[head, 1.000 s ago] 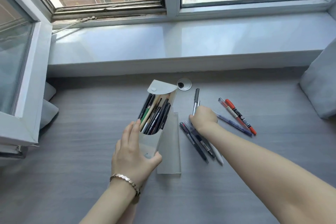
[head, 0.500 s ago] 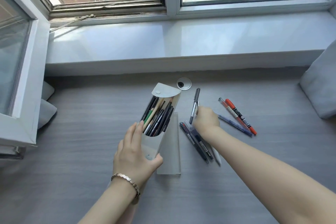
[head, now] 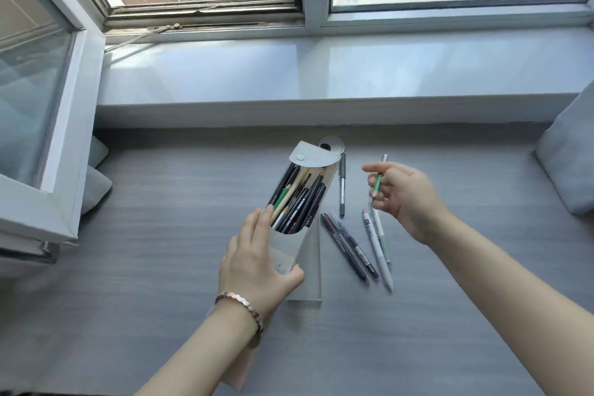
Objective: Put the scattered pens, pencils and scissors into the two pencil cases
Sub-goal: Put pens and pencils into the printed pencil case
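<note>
My left hand grips a translucent grey pencil case and tilts it up off the desk. Its flap is open and several dark pens and pencils stand inside. A second, flat pencil case lies under and to the right of it. My right hand hovers above the desk, pinching a green pen. A grey pen lies beside the open case. Several more pens lie fanned out on the desk below my right hand. Whatever lies under that hand is hidden.
A round cable grommet sits in the grey desk just behind the case. A white sill runs along the back. An open window sash juts in at the left, and grey cushions lean at the right.
My right hand has risen off the pile of pens and moved right with a green pen in its fingers. The left hand still holds the tilted case.
</note>
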`<state>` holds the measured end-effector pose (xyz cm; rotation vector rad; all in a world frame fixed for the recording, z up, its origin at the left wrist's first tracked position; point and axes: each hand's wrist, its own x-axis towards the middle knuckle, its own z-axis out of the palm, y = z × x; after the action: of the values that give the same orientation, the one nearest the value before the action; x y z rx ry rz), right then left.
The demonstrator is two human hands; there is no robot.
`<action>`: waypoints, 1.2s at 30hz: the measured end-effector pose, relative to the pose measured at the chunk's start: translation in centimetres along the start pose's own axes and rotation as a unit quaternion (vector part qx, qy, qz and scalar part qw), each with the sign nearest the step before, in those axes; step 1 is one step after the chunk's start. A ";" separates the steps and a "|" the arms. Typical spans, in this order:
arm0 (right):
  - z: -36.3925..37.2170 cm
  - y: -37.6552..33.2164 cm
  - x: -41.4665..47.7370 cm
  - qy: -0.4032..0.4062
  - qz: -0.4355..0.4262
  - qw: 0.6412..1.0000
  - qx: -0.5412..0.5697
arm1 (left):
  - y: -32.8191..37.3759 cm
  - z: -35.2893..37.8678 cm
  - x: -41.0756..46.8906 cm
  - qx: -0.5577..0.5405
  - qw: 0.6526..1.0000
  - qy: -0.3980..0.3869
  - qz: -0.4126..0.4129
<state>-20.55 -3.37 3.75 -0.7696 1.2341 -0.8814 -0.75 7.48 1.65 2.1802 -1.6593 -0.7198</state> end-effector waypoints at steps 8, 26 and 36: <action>2.8 -0.3 -2.6 -0.081 0.006 0.995 -0.051 | 1.2 0.3 -0.4 0.035 0.998 0.006 0.043; 5.2 4.1 -2.7 -0.010 -0.068 0.945 -0.321 | -1.8 0.1 0.3 -0.025 0.994 0.075 -0.079; -2.6 8.1 0.2 0.072 0.071 0.878 -0.468 | -6.4 3.5 1.8 0.071 0.980 -0.011 -0.186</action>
<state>-21.94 0.15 -3.89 -1.3626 1.8454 -0.1622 2.80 7.75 -4.92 2.6326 -1.3617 -0.7402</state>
